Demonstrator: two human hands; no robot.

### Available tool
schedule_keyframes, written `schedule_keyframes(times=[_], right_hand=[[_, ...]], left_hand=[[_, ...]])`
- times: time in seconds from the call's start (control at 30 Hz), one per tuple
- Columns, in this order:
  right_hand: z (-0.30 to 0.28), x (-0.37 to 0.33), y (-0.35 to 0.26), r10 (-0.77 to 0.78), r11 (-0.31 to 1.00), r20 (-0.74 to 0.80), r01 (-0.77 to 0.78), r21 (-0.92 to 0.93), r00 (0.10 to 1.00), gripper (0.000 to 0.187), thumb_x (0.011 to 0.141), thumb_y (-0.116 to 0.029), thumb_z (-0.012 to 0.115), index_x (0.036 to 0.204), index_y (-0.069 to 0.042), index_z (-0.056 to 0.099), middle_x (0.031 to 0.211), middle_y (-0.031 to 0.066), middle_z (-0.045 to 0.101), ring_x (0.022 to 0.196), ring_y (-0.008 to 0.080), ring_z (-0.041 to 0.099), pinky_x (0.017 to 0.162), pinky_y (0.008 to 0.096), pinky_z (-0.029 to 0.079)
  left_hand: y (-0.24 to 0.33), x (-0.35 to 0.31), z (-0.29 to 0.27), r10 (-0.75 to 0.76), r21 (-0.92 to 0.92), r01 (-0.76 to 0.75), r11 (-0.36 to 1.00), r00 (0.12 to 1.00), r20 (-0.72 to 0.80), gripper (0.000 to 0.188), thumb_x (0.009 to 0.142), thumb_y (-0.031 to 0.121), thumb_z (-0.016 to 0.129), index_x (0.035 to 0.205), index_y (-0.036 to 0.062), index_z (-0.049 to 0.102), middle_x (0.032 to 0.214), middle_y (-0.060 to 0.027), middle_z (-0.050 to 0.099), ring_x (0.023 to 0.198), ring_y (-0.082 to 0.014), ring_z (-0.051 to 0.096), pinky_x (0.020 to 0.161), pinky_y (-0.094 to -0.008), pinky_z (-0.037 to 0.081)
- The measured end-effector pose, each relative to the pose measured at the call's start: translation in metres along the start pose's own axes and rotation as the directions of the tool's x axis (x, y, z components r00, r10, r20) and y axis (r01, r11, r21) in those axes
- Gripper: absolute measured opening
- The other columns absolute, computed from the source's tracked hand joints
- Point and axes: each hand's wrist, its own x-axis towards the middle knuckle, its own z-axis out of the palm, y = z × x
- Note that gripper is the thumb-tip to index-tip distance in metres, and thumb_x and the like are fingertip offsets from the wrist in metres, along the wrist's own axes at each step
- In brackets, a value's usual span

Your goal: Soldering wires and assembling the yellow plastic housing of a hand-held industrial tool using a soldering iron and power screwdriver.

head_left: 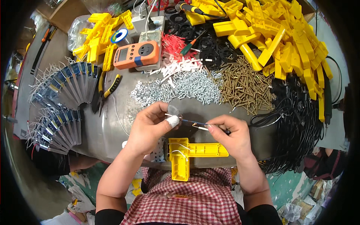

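Observation:
My left hand [150,125] is closed, with coverings on its thumb and a finger, pinching the end of a thin dark wire [194,122]. A small white piece pokes out by those fingertips. The wire runs taut across to my right hand [233,135], whose fingers are closed on a black cable [227,132]. A second, white-coated wire end [201,128] sticks out from the right fingertips toward the left. Below the hands, an open yellow plastic housing [208,150] lies at the table's near edge, with thin white wires [179,152] over it.
Piles of screws [245,84], nuts [150,92] and yellow housings [270,33] cover the far side. An orange meter [136,54] stands behind them. Fanned circuit strips [71,84] and cutters [108,88] lie left; bundled black cables [296,127] hang over the right edge.

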Motion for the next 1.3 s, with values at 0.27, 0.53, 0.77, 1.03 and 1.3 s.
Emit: schedule_keyframes(times=[0.27,0.53,0.77,1.03,1.3], right_hand=[[0.002,-0.004,-0.002,-0.036,0.999,-0.024,0.036,0.015,0.999,0.010,0.083,-0.009,0.068,0.091,-0.004,0.069,0.064,-0.0010,0.063,0.058,-0.0004,0.050,0.051,0.0189,0.039],[0.005,-0.001,-0.005,-0.039,0.998,0.033,0.040,-0.051,0.999,0.008,0.084,-0.009,0.067,0.089,-0.004,0.069,0.068,0.0005,0.064,0.062,0.0021,0.055,0.056,0.0209,0.044],[-0.011,0.003,-0.008,0.098,0.973,0.269,-0.149,0.175,0.958,0.034,0.089,-0.005,0.056,0.123,-0.006,0.053,0.075,0.0046,0.064,0.071,0.0070,0.059,0.066,0.0240,0.047],[-0.010,0.005,-0.016,-0.010,0.996,0.272,0.033,-0.079,0.962,0.030,0.091,-0.004,0.054,0.121,-0.006,0.055,0.081,0.0078,0.065,0.070,0.0119,0.062,0.063,0.0269,0.049],[0.005,0.011,-0.007,-0.396,0.695,0.292,0.492,-0.525,0.871,0.010,0.083,-0.013,0.063,0.088,-0.006,0.058,0.075,0.0095,0.053,0.069,0.0301,0.060,0.060,0.0392,0.049]], left_hand=[[-0.003,-0.005,0.007,0.013,0.008,-0.012,1.000,0.999,-0.045,0.017,0.081,0.000,0.065,0.094,0.0040,0.056,0.090,-0.0062,0.063,0.081,-0.0139,0.059,0.074,-0.0291,0.047],[-0.006,-0.011,0.022,0.154,0.238,-0.143,0.961,0.988,-0.029,0.015,0.080,-0.001,0.065,0.093,0.0028,0.059,0.094,-0.0050,0.063,0.087,-0.0110,0.060,0.083,-0.0277,0.048],[0.000,0.002,0.029,0.362,0.654,-0.469,0.593,0.881,0.304,0.023,0.069,0.000,0.072,0.091,0.0042,0.068,0.092,-0.0095,0.067,0.092,-0.0237,0.063,0.082,-0.0341,0.048],[0.014,-0.004,0.019,0.343,0.840,-0.523,0.144,0.823,0.453,0.028,0.066,-0.005,0.063,0.092,0.0025,0.061,0.087,-0.0122,0.058,0.081,-0.0324,0.060,0.069,-0.0388,0.050],[0.026,-0.024,0.004,0.332,0.870,-0.489,0.066,0.833,0.443,0.014,0.065,0.002,0.062,0.078,0.0044,0.055,0.076,-0.0106,0.052,0.073,-0.0292,0.055,0.064,-0.0382,0.047]])
